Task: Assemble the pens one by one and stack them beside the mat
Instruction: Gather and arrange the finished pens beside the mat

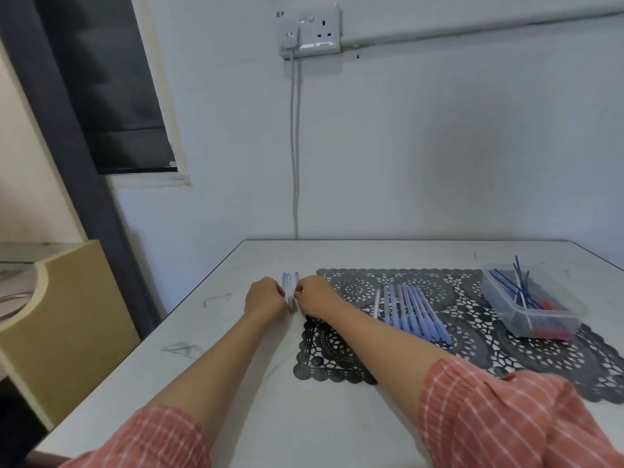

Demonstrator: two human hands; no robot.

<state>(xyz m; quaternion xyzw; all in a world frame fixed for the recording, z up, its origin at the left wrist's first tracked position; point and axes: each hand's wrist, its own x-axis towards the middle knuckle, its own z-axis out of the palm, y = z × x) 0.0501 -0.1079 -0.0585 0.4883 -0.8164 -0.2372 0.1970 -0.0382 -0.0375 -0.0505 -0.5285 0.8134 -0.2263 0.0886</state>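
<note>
Blue pens [287, 280] between left hand [265, 296] and right hand [315, 297]

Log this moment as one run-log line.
step: stacking | left hand, right hand: at pens left of mat, grip unclear | barrels: row on mat | box: on mat, holds refills

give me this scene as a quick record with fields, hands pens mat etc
table: white
mat: black lace, on table
stacked pens: on table, just left of mat
left hand: at stacked pens, grip unclear
right hand: same pens, other side
pen barrels: row lying on mat
container: clear, on mat's right part, holds blue refills
</note>
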